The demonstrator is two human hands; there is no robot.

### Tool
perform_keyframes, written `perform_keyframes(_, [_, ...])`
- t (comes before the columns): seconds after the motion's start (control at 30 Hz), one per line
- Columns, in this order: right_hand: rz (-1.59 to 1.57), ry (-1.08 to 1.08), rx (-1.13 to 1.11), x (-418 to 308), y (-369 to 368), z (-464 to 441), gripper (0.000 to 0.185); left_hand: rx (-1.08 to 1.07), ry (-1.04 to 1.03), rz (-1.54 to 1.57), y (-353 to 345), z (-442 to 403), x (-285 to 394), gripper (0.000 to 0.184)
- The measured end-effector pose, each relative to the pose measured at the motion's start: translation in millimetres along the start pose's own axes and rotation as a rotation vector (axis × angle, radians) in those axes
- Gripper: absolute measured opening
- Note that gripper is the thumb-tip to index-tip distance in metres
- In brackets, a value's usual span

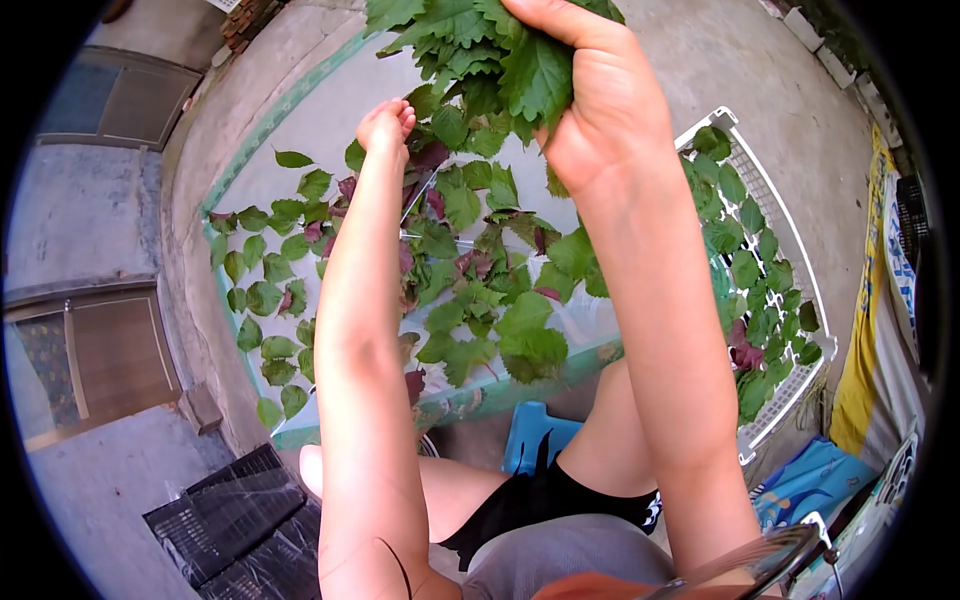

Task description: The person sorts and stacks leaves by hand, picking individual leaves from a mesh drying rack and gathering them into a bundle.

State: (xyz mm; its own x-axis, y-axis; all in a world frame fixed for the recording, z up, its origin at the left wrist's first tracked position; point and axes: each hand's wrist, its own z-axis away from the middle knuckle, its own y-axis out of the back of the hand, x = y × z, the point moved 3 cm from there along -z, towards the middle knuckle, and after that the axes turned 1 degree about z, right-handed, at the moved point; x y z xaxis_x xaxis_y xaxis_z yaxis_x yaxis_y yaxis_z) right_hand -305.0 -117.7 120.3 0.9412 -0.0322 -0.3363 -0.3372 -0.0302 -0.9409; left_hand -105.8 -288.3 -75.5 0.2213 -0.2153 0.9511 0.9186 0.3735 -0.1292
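My right hand (610,100) is raised close to the camera, closed round a thick bunch of green perilla leaves (480,55) with jagged edges. My left hand (387,126) reaches out over the far part of a pale mesh screen (300,120) with a green border. Its fingers are curled in, and whatever they hold, if anything, is hidden. A leaf (424,101) lies right beside those fingertips. Many single leaves (530,335), green with some purple undersides, are spread over the mesh below and between my arms.
To the right stands a white plastic crate-like rack (790,225) covered with more leaves. A blue stool (535,435) sits by my legs. Black plastic trays (235,515) lie at lower left, and a yellow and white cloth (865,330) hangs at the far right.
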Motion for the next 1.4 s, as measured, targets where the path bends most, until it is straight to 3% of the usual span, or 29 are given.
perform_keyframes(0.27, [0.007,-0.015,0.002,2,1,0,0.021,-0.042,-0.048,-0.124,38,3,-5,0.014])
perform_keyframes(0.4, [0.023,-0.02,0.046,4,-2,2,0.021,-0.196,-0.325,-0.57,59,10,-18,0.014])
perform_keyframes(0.47, [0.018,-0.011,0.03,4,-3,2,0.021,-0.262,-0.578,-0.823,62,30,-17,0.017])
perform_keyframes(0.6, [-0.003,-0.04,-0.01,6,-3,2,0.021,-0.387,-0.674,-1.225,61,45,-25,0.025])
perform_keyframes(0.73, [0.012,-0.036,0.001,4,-3,0,0.021,-0.486,-0.63,-1.047,59,44,-30,0.03])
perform_keyframes(0.87, [0.008,-0.024,-0.002,3,-3,0,0.02,-0.397,-0.351,-0.601,66,37,-30,0.03])
perform_keyframes(1.03, [0.021,0.039,0.014,0,-7,5,0.02,-0.384,-0.213,-0.282,64,51,-26,0.032])
perform_keyframes(1.13, [0.01,-0.015,0.04,0,-5,3,0.02,-0.415,-0.273,-0.377,60,57,-27,0.031])
perform_keyframes(1.27, [-0.002,-0.026,0.012,2,-6,3,0.021,-0.513,-0.152,-0.205,52,76,-26,0.022])
perform_keyframes(1.4, [0.002,-0.032,0.017,0,-4,1,0.021,-0.513,-0.067,-0.248,39,103,-17,0.021])
